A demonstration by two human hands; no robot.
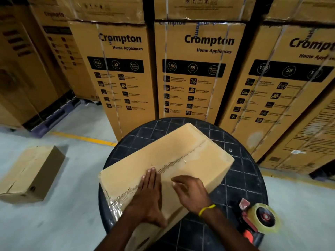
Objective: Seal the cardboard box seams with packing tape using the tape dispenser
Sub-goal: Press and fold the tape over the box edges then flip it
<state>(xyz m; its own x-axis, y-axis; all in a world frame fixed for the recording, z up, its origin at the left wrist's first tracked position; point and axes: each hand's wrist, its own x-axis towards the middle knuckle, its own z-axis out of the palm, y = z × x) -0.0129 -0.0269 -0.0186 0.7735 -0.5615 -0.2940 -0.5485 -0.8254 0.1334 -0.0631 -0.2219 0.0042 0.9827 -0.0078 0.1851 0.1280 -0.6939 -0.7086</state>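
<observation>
A long brown cardboard box (181, 147) lies slanted across a round dark table (243, 180). Clear tape runs along its centre seam and wraps over the near left end. My left hand (149, 194) lies flat, fingers together, pressing on the taped seam near the box's near end. Just to the right, my right hand (190, 192) rests on the box top with its fingers curled down onto the tape, a yellow band on the wrist. The red tape dispenser (257, 217), with its roll of clear tape, lies on the table's near right edge, apart from both hands.
A second cardboard box (30, 173) lies on the grey floor at the left. Tall printed appliance cartons (195, 69) stand stacked right behind the table and along the right. A yellow floor line (81, 138) runs past the table. A dark pallet (54, 116) sits at the far left.
</observation>
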